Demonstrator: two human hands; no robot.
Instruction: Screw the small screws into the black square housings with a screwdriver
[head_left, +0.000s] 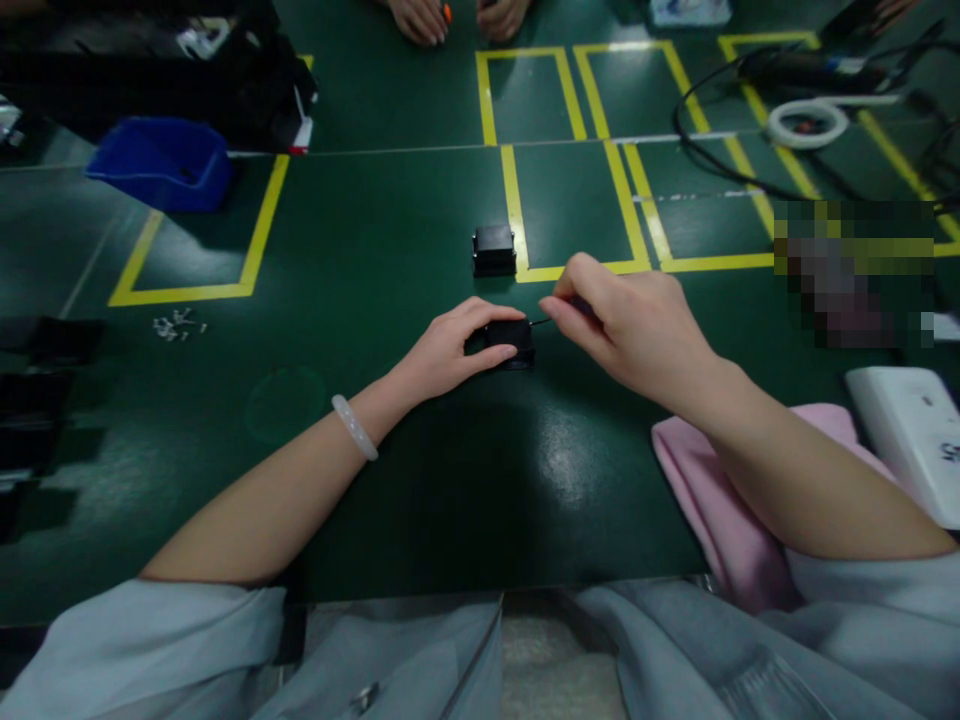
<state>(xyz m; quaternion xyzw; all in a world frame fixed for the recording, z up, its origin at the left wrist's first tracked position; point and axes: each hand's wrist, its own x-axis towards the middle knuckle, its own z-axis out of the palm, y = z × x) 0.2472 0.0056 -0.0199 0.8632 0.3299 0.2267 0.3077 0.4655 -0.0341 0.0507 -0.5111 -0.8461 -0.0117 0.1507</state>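
Observation:
My left hand (466, 345) is closed around a small black plastic box (511, 336) on the green tabletop, thumb and fingers on opposite sides. From the right, my right hand (626, 315) grips what looks like a screwdriver (541, 321). Its thin dark shaft reaches the box's right side, and most of the handle is hidden in my fingers. Whether the tip sits in a screw is too small to tell. Just behind, a second black box (493, 250) stands by itself. Several small screws (178, 325) lie loose on the left.
A blue bin (161, 163) sits at the back left beside black equipment. Several black parts (34, 415) line the left edge. A pink cloth (694, 465) lies under my right forearm, near a white device (904, 430). Cables and a white ring (808, 124) are back right. Another person's hands (420, 18) rest opposite.

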